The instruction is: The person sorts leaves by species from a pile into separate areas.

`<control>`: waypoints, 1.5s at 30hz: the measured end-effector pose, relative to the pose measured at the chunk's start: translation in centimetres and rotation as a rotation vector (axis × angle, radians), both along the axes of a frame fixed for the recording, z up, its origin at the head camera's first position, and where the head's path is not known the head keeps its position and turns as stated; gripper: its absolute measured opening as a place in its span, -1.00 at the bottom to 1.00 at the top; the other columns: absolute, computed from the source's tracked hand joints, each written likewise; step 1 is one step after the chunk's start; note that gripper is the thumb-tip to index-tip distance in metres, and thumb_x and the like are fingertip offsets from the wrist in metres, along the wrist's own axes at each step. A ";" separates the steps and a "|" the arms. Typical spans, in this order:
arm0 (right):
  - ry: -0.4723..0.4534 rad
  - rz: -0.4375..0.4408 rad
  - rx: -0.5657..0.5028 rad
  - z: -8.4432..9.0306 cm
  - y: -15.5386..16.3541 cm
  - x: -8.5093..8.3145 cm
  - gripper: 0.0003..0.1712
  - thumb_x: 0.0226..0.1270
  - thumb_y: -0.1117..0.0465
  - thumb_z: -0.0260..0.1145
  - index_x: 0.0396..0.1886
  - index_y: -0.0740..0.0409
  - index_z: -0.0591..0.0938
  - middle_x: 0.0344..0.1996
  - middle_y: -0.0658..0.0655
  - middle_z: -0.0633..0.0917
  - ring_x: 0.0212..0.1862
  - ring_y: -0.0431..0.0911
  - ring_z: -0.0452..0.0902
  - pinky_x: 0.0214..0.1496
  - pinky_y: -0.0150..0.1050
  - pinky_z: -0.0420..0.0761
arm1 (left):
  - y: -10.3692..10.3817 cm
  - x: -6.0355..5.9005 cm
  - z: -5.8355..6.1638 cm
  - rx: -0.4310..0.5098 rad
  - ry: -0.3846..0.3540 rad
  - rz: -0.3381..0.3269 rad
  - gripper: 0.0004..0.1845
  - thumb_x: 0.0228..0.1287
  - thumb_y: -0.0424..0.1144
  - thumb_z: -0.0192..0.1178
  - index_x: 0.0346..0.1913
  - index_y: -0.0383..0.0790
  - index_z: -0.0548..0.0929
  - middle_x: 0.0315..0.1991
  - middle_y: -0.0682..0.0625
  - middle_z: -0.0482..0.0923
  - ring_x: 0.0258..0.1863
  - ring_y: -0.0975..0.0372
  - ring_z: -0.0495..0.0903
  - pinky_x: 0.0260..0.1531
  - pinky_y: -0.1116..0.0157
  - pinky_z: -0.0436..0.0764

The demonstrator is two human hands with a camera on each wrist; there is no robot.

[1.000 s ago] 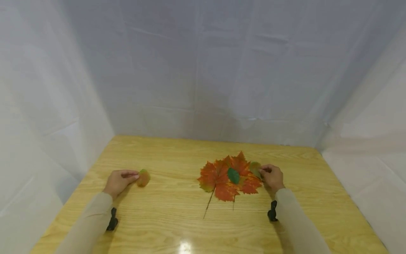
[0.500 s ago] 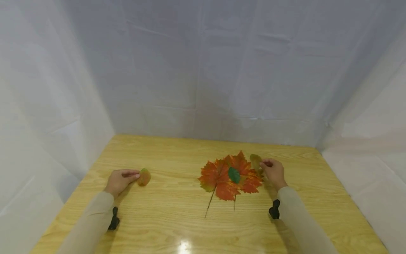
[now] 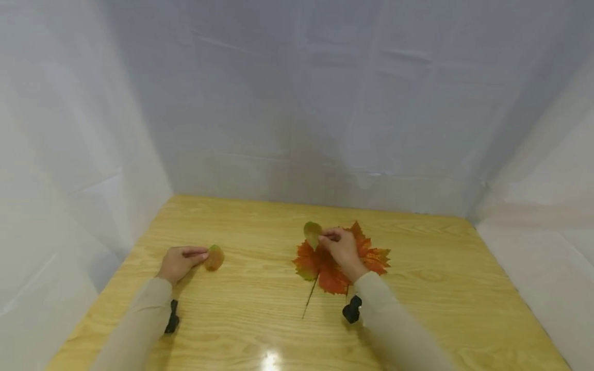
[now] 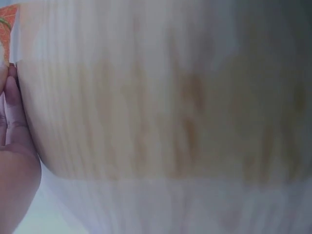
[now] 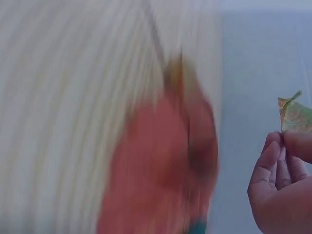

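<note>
On the table's left side my left hand (image 3: 182,262) pinches a small rounded orange-and-green leaf (image 3: 215,258) between thumb and fingers; the left wrist view catches only an orange corner of this leaf (image 4: 6,29) at its edge. A yellow-green leaf (image 3: 312,233) is pinched in the fingertips of my right hand (image 3: 342,250), over the far left part of a group of overlapping red-orange maple leaves (image 3: 333,280). My hand covers the group's middle. In the right wrist view the pinched leaf (image 5: 298,118) stands upright above the fingers, with the maple leaves (image 5: 151,161) blurred beside it.
Thin dark stems, one of them a long stem (image 3: 310,296), run from the maple leaves toward the near edge of the wooden table (image 3: 250,314). Pale cloth (image 3: 241,103) hangs behind and on both sides. Black devices (image 3: 352,309) are worn at both wrists.
My right hand has lifted the yellow-green leaf from the group's right side and carried it left across the maple leaves, now covering the dark green leaf. My left hand stays nearly in place.
</note>
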State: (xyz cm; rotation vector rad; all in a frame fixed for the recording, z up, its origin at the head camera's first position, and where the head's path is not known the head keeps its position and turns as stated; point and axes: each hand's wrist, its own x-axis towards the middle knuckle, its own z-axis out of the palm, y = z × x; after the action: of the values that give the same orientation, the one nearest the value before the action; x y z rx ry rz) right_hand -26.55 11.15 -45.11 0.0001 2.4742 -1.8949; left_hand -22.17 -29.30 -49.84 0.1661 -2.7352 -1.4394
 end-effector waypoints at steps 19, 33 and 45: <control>-0.281 0.100 -0.266 -2.4 -15.2 4.2 -0.86 0.20 0.48 0.32 -0.23 0.42 0.67 -0.36 0.25 0.72 -0.29 0.03 0.72 -0.22 -0.22 0.71 | -0.5 0.5 0.4 -0.001 0.003 0.006 -0.61 0.27 -0.14 0.29 0.00 -0.40 0.67 -0.02 -0.26 0.64 0.05 -0.09 0.56 0.11 0.04 0.50; -0.346 -0.011 -0.239 -2.4 -18.9 4.6 -0.90 0.09 0.56 0.36 -0.37 0.40 0.65 -0.43 0.21 0.72 -0.39 0.02 0.73 -0.36 -0.29 0.70 | -0.3 0.6 0.7 0.007 0.000 0.005 -0.61 0.25 -0.15 0.31 0.00 -0.40 0.67 -0.01 -0.28 0.63 0.07 -0.12 0.54 0.15 0.00 0.45; -0.335 -0.033 -0.170 -2.4 -19.9 4.1 -0.95 0.07 0.53 0.39 -0.45 0.38 0.70 -0.56 0.18 0.73 -0.49 -0.03 0.72 -0.43 -0.30 0.69 | -0.5 0.4 0.5 0.016 0.014 0.007 -0.63 0.23 -0.16 0.32 -0.02 -0.39 0.69 -0.05 -0.25 0.66 0.06 -0.11 0.56 0.14 0.01 0.46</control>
State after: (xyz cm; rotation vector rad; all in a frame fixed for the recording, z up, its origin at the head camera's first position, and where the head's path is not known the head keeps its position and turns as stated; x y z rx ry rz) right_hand -22.41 -8.71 -47.48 0.3280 2.1050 -1.9258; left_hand -21.72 -29.82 -49.37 0.1661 -2.7103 -1.4551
